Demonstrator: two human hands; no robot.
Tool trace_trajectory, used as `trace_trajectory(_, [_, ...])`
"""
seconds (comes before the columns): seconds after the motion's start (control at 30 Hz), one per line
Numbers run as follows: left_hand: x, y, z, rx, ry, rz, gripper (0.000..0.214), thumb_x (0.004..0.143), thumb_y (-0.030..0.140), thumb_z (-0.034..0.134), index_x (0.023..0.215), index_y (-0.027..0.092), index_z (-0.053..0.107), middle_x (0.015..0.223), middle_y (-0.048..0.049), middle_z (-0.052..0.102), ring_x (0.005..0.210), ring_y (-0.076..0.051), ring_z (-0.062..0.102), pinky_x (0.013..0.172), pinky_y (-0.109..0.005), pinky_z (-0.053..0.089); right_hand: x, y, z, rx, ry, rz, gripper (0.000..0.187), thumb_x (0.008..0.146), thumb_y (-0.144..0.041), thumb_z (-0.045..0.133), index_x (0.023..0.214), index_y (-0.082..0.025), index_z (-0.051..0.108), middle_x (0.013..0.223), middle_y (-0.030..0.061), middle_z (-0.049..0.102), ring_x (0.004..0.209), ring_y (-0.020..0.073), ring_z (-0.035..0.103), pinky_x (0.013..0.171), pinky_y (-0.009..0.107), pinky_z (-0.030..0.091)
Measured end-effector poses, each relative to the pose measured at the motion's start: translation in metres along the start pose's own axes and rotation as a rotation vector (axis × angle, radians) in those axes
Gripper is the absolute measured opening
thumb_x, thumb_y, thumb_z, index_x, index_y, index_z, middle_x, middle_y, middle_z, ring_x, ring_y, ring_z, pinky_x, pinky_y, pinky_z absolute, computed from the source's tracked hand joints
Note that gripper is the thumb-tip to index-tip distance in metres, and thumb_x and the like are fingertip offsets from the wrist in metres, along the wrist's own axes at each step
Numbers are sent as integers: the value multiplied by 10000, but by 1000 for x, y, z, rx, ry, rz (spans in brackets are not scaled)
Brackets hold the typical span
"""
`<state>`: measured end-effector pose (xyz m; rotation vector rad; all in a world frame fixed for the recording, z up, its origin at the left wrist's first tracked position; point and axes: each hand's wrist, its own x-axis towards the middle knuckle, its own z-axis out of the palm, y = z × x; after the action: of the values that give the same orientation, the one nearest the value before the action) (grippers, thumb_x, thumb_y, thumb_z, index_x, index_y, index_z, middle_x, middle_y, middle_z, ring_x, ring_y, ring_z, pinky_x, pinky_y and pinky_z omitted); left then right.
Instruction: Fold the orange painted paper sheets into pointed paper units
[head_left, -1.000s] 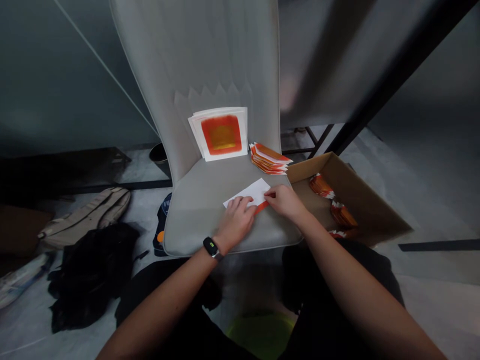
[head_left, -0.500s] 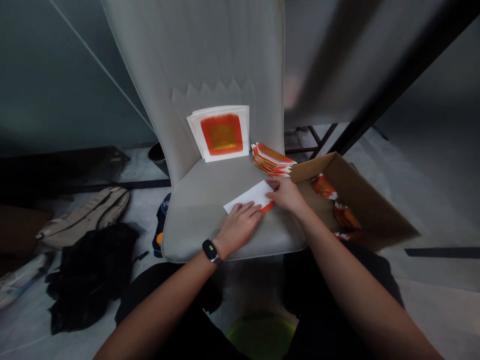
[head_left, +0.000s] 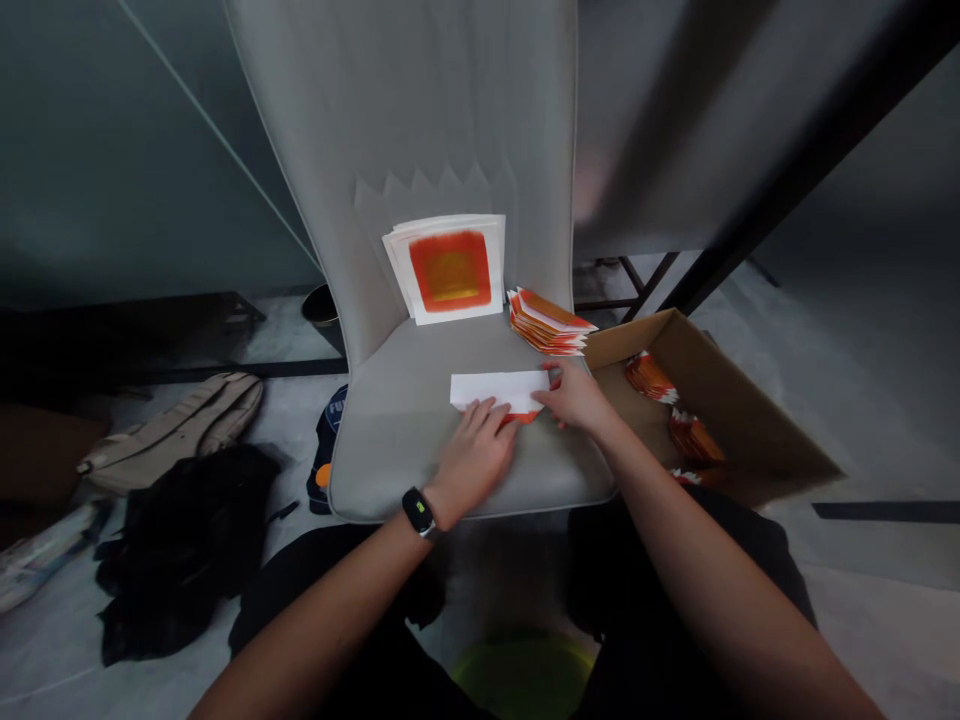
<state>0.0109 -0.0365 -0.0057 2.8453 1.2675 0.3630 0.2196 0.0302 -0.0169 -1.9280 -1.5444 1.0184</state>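
A partly folded sheet of paper [head_left: 495,385], white with an orange-red patch along its near edge, lies on the grey chair seat [head_left: 405,460]. My left hand [head_left: 474,455] rests on its near edge, fingers stretched out flat. With thumb and fingers my right hand [head_left: 574,395] pinches the sheet's right end. Behind, a stack of square white sheets [head_left: 450,265] with a red and gold print leans against the chair back. A pile of folded papers [head_left: 551,322] in orange and white sits at the seat's back right, just beyond my right hand.
Right of the chair stands an open cardboard box [head_left: 750,420] with several bundles of folded papers [head_left: 694,437] inside. On the floor to the left lie a beige bag [head_left: 180,420] and a black bag [head_left: 180,550]. A dark bin [head_left: 322,315] stands behind the chair.
The sheet has turned from a slant to lie nearly level across the seat. Both hands have stayed on it, the left shifting slightly with it.
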Motion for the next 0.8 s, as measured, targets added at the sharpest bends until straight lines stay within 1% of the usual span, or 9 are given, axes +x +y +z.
trace_trajectory(0.07, [0,9,3,-43,-22,-20,398,1017,301,533,1366,114,574,1461,-173,554,1390,-336,471,1168,-522,386,1,0,-1,-135,78,-58,525,808,-260,754,1302,-164,602,970,87,693,765,220,687,708,349,571])
trace_trajectory(0.13, [1,13,4,-64,-47,-41,460,1018,363,534,1403,111,536,1492,-190,523,1399,-340,463,1151,-522,399,2,1,-2,-265,151,-113,466,815,-326,758,1238,-165,648,1154,143,673,1020,279,671,904,406,536])
trace_trajectory(0.2, [3,14,3,-67,-68,-52,460,1025,385,517,1396,112,543,1485,-188,528,1392,-337,463,1146,-511,397,3,4,-2,-329,169,-142,454,822,-368,750,1213,-157,657,1270,176,624,1158,307,617,1000,426,485])
trace_trajectory(0.23, [5,14,2,-63,-76,-58,452,1029,390,508,1384,114,555,1470,-186,538,1377,-334,471,1138,-505,399,5,6,-2,-336,164,-152,456,822,-370,748,1209,-148,653,1273,185,618,1182,308,601,1018,423,471])
trace_trajectory(0.37, [12,18,2,-8,-67,-89,480,1019,423,508,1427,170,538,1356,-164,586,1220,-339,531,1023,-514,446,13,11,0,-289,144,-161,462,782,-368,771,1166,-142,649,1209,178,627,1157,294,592,1013,408,460])
trace_trajectory(0.53, [16,23,3,34,-29,-102,641,1008,433,516,1600,275,326,1239,-147,591,1092,-334,533,923,-500,453,18,11,3,-211,170,-85,405,734,-386,790,1049,-164,665,1130,138,644,1064,273,614,961,390,475])
trace_trajectory(0.6, [16,22,3,34,-30,-94,589,1016,440,502,1572,286,386,1253,-149,584,1106,-335,526,929,-503,448,18,11,4,-203,205,-97,379,744,-392,777,1030,-170,667,1092,123,654,1026,263,620,939,382,478])
trace_trajectory(0.7, [14,18,2,21,-41,-79,490,1019,456,501,1462,251,536,1296,-152,575,1149,-334,514,959,-505,441,18,12,4,-196,240,-130,322,792,-344,732,1048,-156,687,1040,114,680,972,241,629,900,351,480])
trace_trajectory(0.8, [14,15,2,-2,-39,-86,450,1015,445,516,1410,240,587,1316,-146,574,1156,-329,510,965,-507,443,19,13,4,-173,235,-149,192,834,-278,669,979,-163,722,966,90,712,877,207,640,829,306,479])
